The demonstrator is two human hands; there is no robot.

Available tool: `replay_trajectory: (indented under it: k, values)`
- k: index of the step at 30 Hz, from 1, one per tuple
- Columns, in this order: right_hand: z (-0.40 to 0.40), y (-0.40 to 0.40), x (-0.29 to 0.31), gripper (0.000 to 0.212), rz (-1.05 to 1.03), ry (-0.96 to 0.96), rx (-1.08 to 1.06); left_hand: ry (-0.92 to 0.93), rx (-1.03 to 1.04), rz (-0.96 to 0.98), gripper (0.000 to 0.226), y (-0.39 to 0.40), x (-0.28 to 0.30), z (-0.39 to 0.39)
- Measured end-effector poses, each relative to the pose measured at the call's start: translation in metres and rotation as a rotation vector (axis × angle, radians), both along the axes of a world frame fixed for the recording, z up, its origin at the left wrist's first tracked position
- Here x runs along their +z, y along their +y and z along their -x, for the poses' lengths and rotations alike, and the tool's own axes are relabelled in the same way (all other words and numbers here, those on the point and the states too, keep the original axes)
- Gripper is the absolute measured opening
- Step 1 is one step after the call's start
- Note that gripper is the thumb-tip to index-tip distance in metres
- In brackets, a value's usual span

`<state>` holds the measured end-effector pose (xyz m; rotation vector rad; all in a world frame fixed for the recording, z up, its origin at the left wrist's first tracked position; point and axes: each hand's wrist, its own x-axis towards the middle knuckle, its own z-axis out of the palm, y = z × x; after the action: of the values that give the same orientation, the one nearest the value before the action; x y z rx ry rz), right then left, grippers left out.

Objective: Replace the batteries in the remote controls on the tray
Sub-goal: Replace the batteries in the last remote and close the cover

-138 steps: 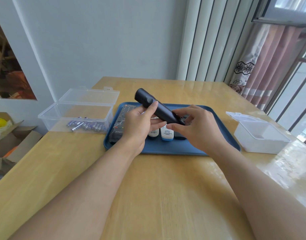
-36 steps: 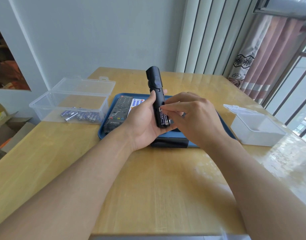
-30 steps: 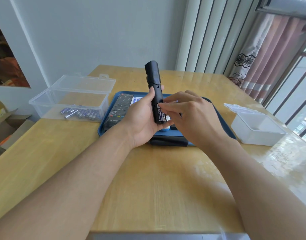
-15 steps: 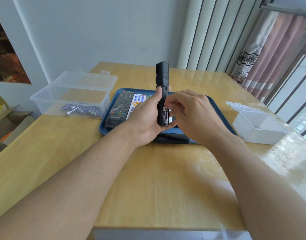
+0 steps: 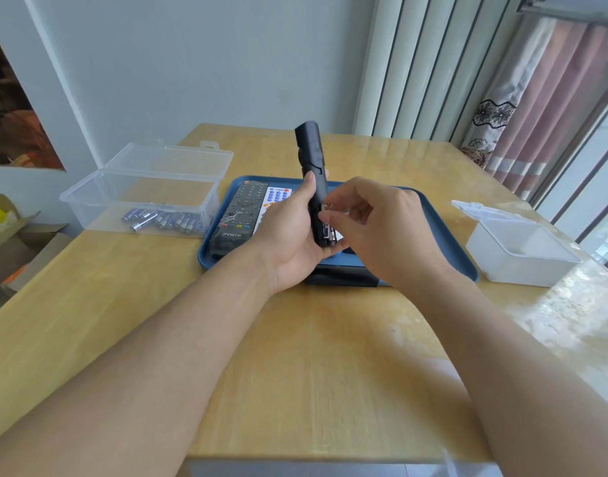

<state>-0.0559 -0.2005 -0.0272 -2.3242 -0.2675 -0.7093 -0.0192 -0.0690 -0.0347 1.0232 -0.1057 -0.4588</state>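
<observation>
The right hand [image 5: 374, 228] has its thumb and forefinger curled in a pinch at the open battery bay of a black remote [image 5: 314, 187]; whether they have closed on a battery [image 5: 326, 232] or only touch it cannot be told. The left hand [image 5: 292, 232] is wrapped round the lower half of the black remote and holds it upright, above the near edge of the blue tray [image 5: 447, 235]. On the tray, left of the held remote, lie a long black remote [image 5: 240, 215] and, beside it, a white remote with coloured buttons [image 5: 275, 201], partly hidden by the left hand. A dark flat piece [image 5: 342, 278] rests on the tray's near rim, below the hands; probably the removed cover, though this is uncertain. Left of the tray stands an open clear box [image 5: 147, 191] holding loose batteries [image 5: 164, 222]; right of the tray, an open white box [image 5: 519, 249].

Risks, as judged from this position: the battery may spring free from the bay and roll off the table [image 5: 295, 373], since the remote is held in the air; a weak pinch may slip on the smooth cell; spent and fresh cells may be confused if the removed one is set in the wrong box.
</observation>
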Motion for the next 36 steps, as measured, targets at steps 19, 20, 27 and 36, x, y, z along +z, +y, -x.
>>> replay_trajectory:
  k: [19,20,27,36]
  values:
    - [-0.008,-0.021,0.016,0.024,-1.426,0.446,0.201,0.039,0.175,0.000,0.039,0.009,0.005,-0.010]
    - [-0.009,-0.022,0.015,0.026,-1.480,0.496,0.216,0.045,0.172,0.006,0.036,0.009,0.005,-0.010]
    - [-0.005,-0.013,0.012,0.031,-0.855,0.468,0.189,0.024,0.150,-0.030,0.038,0.009,0.004,-0.010]
    - [-0.003,-0.006,-0.008,0.017,0.031,0.082,0.247,0.049,0.076,-0.052,0.043,0.011,0.005,-0.009]
